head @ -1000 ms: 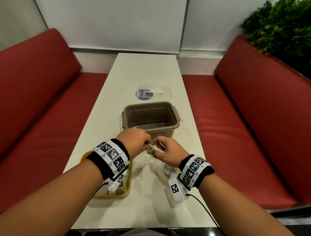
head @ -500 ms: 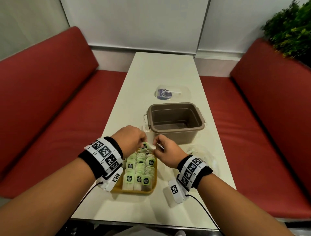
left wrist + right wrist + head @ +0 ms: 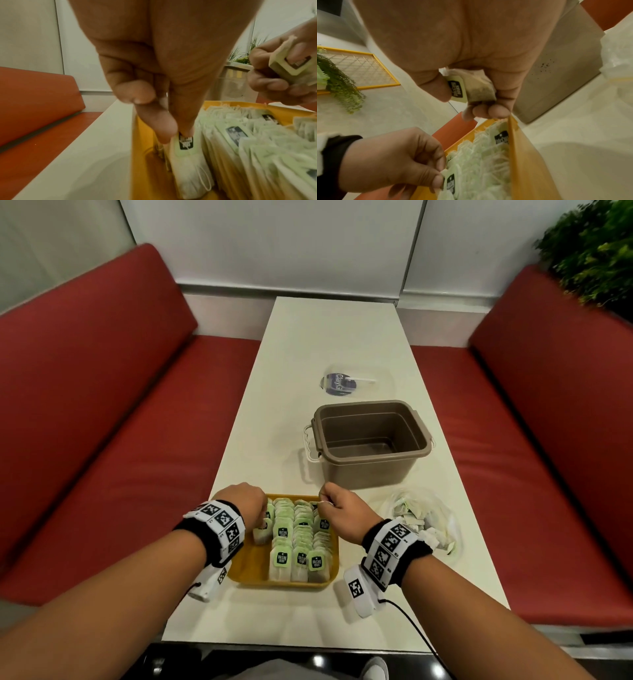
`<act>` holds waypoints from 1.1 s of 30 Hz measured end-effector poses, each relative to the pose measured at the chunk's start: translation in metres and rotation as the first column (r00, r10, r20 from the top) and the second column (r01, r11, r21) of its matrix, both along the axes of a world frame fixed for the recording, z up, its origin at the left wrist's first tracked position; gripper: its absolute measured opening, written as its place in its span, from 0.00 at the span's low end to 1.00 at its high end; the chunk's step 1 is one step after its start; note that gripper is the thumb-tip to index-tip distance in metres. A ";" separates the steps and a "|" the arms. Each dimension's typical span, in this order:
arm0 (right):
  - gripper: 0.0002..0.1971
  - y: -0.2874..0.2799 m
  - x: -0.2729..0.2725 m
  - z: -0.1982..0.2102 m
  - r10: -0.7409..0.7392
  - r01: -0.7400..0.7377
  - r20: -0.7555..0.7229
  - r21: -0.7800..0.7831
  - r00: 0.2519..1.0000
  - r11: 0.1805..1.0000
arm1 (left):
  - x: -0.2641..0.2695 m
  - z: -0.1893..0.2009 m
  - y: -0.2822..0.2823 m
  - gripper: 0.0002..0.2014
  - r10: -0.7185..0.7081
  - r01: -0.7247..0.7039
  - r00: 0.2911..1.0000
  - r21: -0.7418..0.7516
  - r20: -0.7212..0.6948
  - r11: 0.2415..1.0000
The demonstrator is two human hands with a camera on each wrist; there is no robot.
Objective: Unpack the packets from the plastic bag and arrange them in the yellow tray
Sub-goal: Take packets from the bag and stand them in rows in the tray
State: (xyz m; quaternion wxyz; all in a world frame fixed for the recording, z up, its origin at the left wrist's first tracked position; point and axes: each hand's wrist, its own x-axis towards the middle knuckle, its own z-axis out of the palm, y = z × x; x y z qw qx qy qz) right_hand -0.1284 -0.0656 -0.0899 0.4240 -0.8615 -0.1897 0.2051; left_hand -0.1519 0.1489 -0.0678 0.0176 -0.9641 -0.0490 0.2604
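Observation:
The yellow tray (image 3: 247, 565) lies near the table's front edge, filled with rows of pale green tea packets (image 3: 301, 539). My left hand (image 3: 245, 503) is over the tray's left side and pinches the top of one packet (image 3: 186, 143) standing in the left row. My right hand (image 3: 339, 508) hovers over the tray's far right corner, its fingers curled round another packet (image 3: 471, 88). The clear plastic bag (image 3: 423, 517) lies on the table right of the tray with more packets inside.
A brown plastic tub (image 3: 371, 436) with white handles stands just behind the tray. Its clear lid (image 3: 352, 380) lies further back on the white table (image 3: 329, 337). Red benches flank the table on both sides; a plant (image 3: 596, 251) sits at the far right.
The hands separated: the left lowered a packet into the tray's left row, and the right stayed raised with its own packet. The head view shifted left and down, showing the tray fully.

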 end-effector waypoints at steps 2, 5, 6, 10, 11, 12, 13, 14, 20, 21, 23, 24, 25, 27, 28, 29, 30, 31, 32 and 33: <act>0.10 0.001 -0.001 -0.004 -0.014 0.014 -0.016 -0.007 1.000 1.000 | 0.004 -0.004 -0.003 0.12 0.016 -0.017 1.000 0.010 0.009 1.000; 0.10 0.001 -0.003 -0.006 -0.035 0.035 -0.034 0.006 0.999 0.999 | 0.006 -0.010 -0.005 0.15 0.048 -0.048 0.999 0.054 0.008 0.997; 0.09 0.001 -0.004 -0.006 -0.040 0.040 -0.040 0.015 0.998 0.999 | 0.006 -0.012 -0.005 0.15 0.077 -0.077 0.997 0.066 0.000 0.995; 0.10 0.001 -0.004 -0.007 -0.050 0.051 -0.039 0.028 0.998 0.998 | 0.000 -0.008 -0.012 0.10 0.165 -0.163 0.986 0.064 -0.025 0.984; 0.10 0.000 -0.004 -0.007 -0.049 0.050 -0.042 0.033 0.998 0.998 | -0.001 -0.013 -0.011 0.11 0.155 -0.153 0.987 0.059 -0.044 0.986; 0.09 0.000 -0.004 -0.007 -0.047 0.049 -0.043 0.036 0.998 0.998 | -0.003 -0.018 -0.012 0.14 0.165 -0.163 0.982 0.029 -0.091 0.986; 0.08 -0.001 -0.004 -0.007 -0.045 0.047 -0.043 0.040 0.998 0.998 | -0.003 -0.027 -0.012 0.15 0.185 -0.184 0.975 0.018 -0.125 0.983; 0.08 -0.001 -0.004 -0.007 -0.043 0.045 -0.042 0.044 0.998 0.998 | -0.002 -0.035 -0.012 0.17 0.189 -0.185 0.970 0.043 -0.155 0.982; 0.08 -0.005 -0.002 -0.009 -0.026 0.031 -0.065 0.081 0.998 0.996 | -0.005 -0.022 -0.021 0.16 0.183 -0.175 0.973 0.070 -0.137 0.982; 0.07 -0.006 -0.001 -0.010 -0.021 0.027 -0.067 0.086 0.998 0.996 | -0.006 -0.028 -0.020 0.16 0.171 -0.163 0.977 0.071 -0.128 0.984; 0.07 -0.007 -0.002 -0.010 -0.014 0.020 -0.067 0.096 0.998 0.995 | -0.008 -0.033 -0.021 0.17 0.208 -0.200 0.969 0.072 -0.132 0.977; 0.07 -0.007 -0.002 -0.010 -0.013 0.020 -0.069 0.101 0.998 0.995 | -0.006 -0.032 -0.021 0.17 0.224 -0.216 0.968 0.077 -0.118 0.973; 0.07 -0.007 -0.002 -0.010 -0.014 0.022 -0.071 0.106 0.997 0.994 | -0.002 -0.031 -0.021 0.16 0.234 -0.231 0.967 0.049 -0.095 0.972; 0.06 -0.008 -0.002 -0.010 -0.009 0.017 -0.072 0.110 0.997 0.994 | 0.006 -0.029 -0.022 0.17 0.244 -0.245 0.967 -0.001 -0.077 0.970; 0.06 -0.008 -0.002 -0.011 -0.004 0.012 -0.071 0.110 0.997 0.994 | 0.007 -0.029 -0.022 0.17 0.260 -0.262 0.963 -0.019 -0.065 0.965; 0.06 -0.008 -0.002 -0.012 -0.001 0.008 -0.067 0.110 0.998 0.994 | 0.009 -0.032 -0.020 0.17 0.287 -0.289 0.956 -0.029 -0.056 0.957; 0.06 -0.009 -0.001 -0.012 0.004 0.004 -0.068 0.111 0.998 0.994 | 0.008 -0.034 -0.019 0.17 0.306 -0.308 0.950 -0.031 -0.060 0.951; 0.07 -0.010 0.000 -0.014 0.009 -0.001 -0.073 0.109 0.997 0.994 | 0.008 -0.035 -0.019 0.17 0.310 -0.312 0.949 -0.032 -0.050 0.949; 0.07 -0.011 0.001 -0.014 0.016 -0.007 -0.081 0.114 0.997 0.993 | 0.008 -0.033 -0.020 0.16 0.326 -0.327 0.944 -0.020 -0.054 0.945; 0.08 -0.012 0.002 -0.015 0.024 -0.013 -0.089 0.120 0.996 0.993 | 0.009 -0.033 -0.020 0.16 0.327 -0.328 0.944 -0.006 -0.053 0.945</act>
